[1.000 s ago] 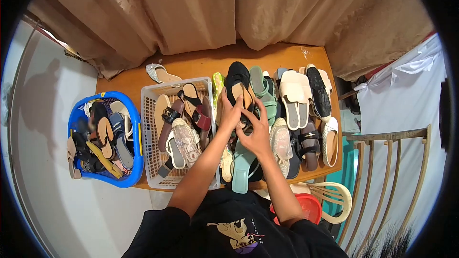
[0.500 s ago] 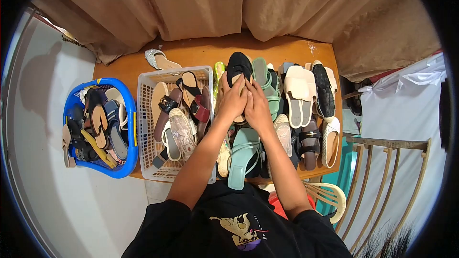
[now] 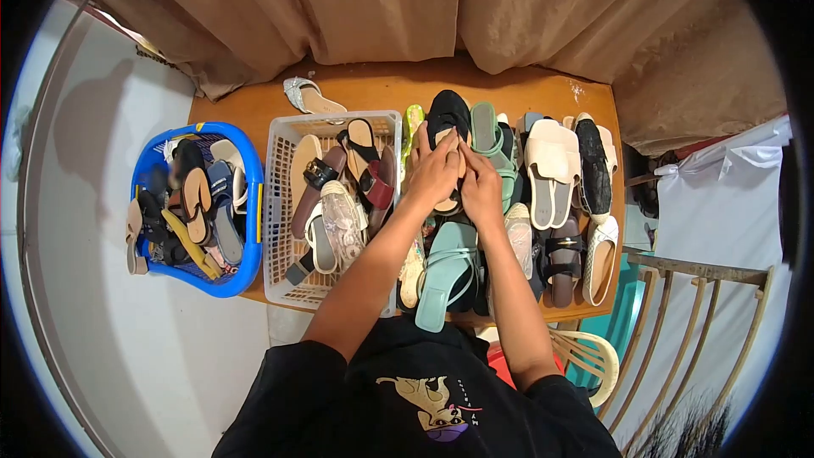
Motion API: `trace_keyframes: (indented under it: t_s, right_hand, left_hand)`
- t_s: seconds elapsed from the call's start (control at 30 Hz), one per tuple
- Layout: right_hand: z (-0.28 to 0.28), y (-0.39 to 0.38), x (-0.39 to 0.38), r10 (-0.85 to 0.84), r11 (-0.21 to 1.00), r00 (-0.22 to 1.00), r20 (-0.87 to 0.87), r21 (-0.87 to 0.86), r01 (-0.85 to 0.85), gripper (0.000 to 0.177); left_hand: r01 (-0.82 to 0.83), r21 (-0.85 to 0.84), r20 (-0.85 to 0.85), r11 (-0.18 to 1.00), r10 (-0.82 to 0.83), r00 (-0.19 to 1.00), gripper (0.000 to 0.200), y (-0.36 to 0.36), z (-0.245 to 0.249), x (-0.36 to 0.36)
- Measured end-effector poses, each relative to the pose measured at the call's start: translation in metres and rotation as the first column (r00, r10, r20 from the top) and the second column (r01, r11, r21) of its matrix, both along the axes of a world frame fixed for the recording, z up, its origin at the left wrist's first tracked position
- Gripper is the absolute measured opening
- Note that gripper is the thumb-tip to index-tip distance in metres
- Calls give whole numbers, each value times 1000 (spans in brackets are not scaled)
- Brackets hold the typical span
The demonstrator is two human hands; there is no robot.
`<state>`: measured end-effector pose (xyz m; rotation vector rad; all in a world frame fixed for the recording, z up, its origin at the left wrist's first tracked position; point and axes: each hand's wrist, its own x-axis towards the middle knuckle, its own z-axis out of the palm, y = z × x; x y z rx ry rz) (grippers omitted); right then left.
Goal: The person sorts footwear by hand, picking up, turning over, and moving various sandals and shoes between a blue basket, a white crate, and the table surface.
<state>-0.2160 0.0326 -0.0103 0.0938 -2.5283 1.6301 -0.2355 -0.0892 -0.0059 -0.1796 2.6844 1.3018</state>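
Both hands are on a black slipper (image 3: 448, 108) with a beige insole, its toe pointing away from me. My left hand (image 3: 435, 173) grips its left side, fingers reaching over the insole. From the right side, my right hand (image 3: 480, 187) holds it with fingertips close to the left ones. The hands hide much of its middle. Just right of it lies a green strappy sandal (image 3: 485, 129). Nearer to me, a mint-green sandal (image 3: 443, 282) sits between my forearms. A yellow-green shoe (image 3: 414, 123) shows left of the slipper.
A white plastic basket (image 3: 280, 123) of sandals and a blue basket (image 3: 252, 242) of footwear stand left. White slides (image 3: 553, 153), a black shoe (image 3: 593, 165) and a white woven shoe (image 3: 602, 261) line the wooden table's (image 3: 509, 89) right. A silver-strapped sandal (image 3: 315, 100) lies behind.
The whole scene has shifted right in view as the camera turned. My hands stay on the black slipper, with the fingers slightly repositioned over its insole.
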Motion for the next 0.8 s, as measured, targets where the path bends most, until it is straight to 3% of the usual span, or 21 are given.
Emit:
trace_keyframes:
  t_s: [0.07,0.13,0.17,0.27,0.33,0.37,0.53,0.8]
  right_hand:
    - [4,3,-2,15,999,998,64,29,-17,43]
    - [2,4,-2,38,999,994,99,26,-40,41]
    - [-1,4,-1,37,995,999,24,94,-39,39]
    - [2,11,11,64,985,995,-82,166,-49,37]
    - [24,14,33,102,995,993,-53,6,-102,37]
    - [38,16,46,112,993,993,25,-36,-111,36]
    - [40,21,107,127,989,991,-33,-72,-129,37]
    - [39,50,171,155,981,985,77,-128,-144,39]
  left_hand:
    - [89,-51,-55,995,-92,994,54,-11,-22,-9]
    - [157,419,-145,894,-105,984,52,-36,-64,-25]
    - [32,514,-124,857,37,992,51,-37,-45,-13]
    - [-48,419,-70,907,85,994,54,-46,-21,20]
    - [-42,402,-34,915,60,998,55,-43,-13,41]
    - [-48,486,-47,873,81,996,51,-38,-10,49]
    - [-100,370,-146,924,164,976,45,-33,-18,61]
    - [-162,333,-292,929,265,919,41,-32,5,107]
